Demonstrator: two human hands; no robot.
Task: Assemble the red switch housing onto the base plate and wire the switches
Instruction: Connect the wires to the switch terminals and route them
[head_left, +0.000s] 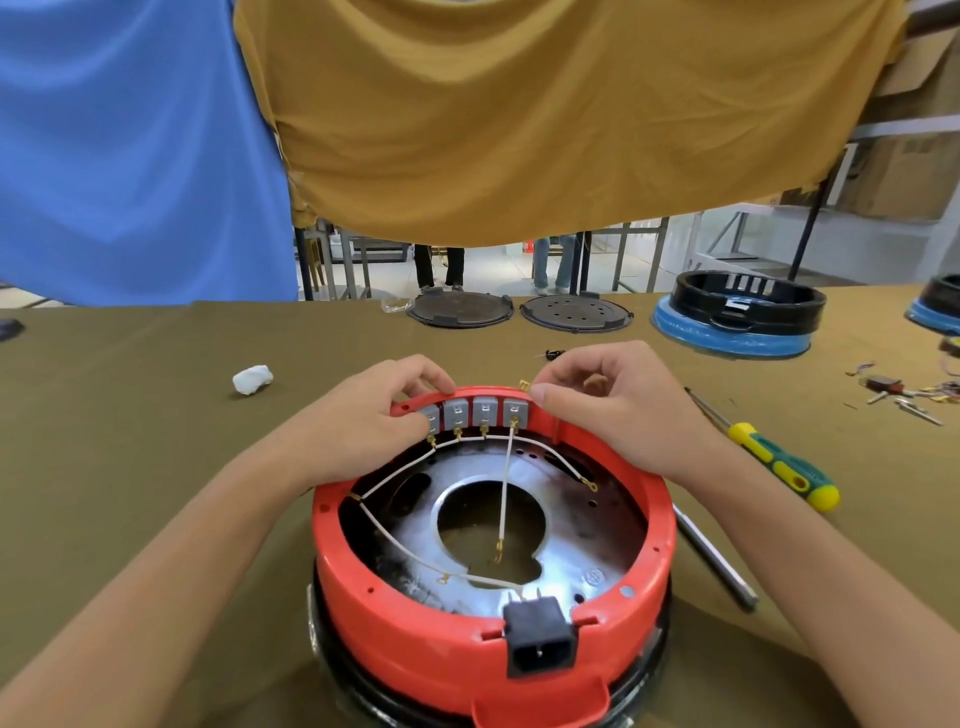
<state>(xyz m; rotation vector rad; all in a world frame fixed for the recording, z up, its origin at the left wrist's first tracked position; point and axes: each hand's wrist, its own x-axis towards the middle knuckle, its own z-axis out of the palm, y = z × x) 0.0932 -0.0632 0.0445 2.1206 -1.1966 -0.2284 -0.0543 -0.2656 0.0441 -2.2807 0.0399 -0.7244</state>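
- The left hand (363, 415) is curled over the far rim of the round red plastic housing (415, 639). Its fingers pinch the leftmost of four small grey switches (485, 410) set in a row in that rim.
- The right hand (602, 400) is curled too. Its thumb and finger pinch a thin white wire with a small gold clip (524, 385) just above the rightmost switch.
- The red housing sits in the middle of the bench (130, 441), on a shiny round metal plate (587, 525) with a big hole.
- More white wires (504, 488) run from the switches down across the plate.
- A black plug socket (540, 642) sits in the near wall.
- A yellow and green screwdriver (779, 462) lies to the right, near the right wrist.
- A grey metal rod (714, 558) lies beside the housing.
- A white crumpled wad (252, 379) lies to the left.
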